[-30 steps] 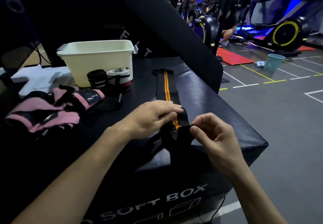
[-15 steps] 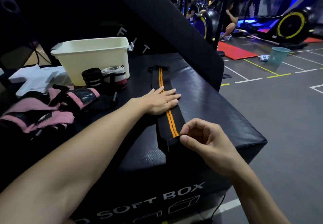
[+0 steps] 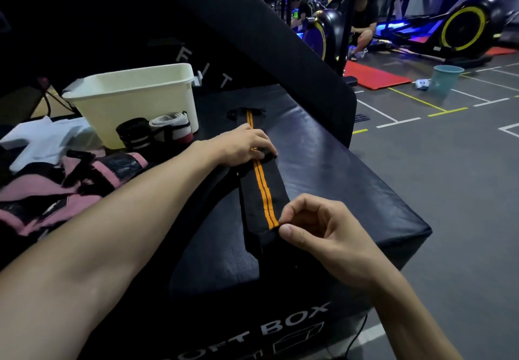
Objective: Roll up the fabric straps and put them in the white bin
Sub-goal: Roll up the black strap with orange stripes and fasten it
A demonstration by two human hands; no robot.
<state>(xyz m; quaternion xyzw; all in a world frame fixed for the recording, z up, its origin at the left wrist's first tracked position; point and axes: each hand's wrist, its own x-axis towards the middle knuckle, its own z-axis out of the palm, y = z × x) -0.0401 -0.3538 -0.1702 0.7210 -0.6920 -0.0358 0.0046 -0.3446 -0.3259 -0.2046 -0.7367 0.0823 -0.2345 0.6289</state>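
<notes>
The right hand (image 3: 323, 236) pinches the near end of the black strap with orange stripes (image 3: 264, 191) in a thumb-and-finger grip. The left hand (image 3: 244, 146) presses flat, fingers straight, on the strap farther up. The strap lies lengthwise on the black soft box (image 3: 351, 180). Two rolled straps (image 3: 156, 132) sit against the white bin (image 3: 134, 95), beside pink gloves (image 3: 70, 191).

The scene is viewed by one head-worn wide-angle camera, aimed forward and down, close above the black soft box (image 3: 323, 168). Beyond the box, to its right, the gym floor (image 3: 449, 163) is taken in.
</notes>
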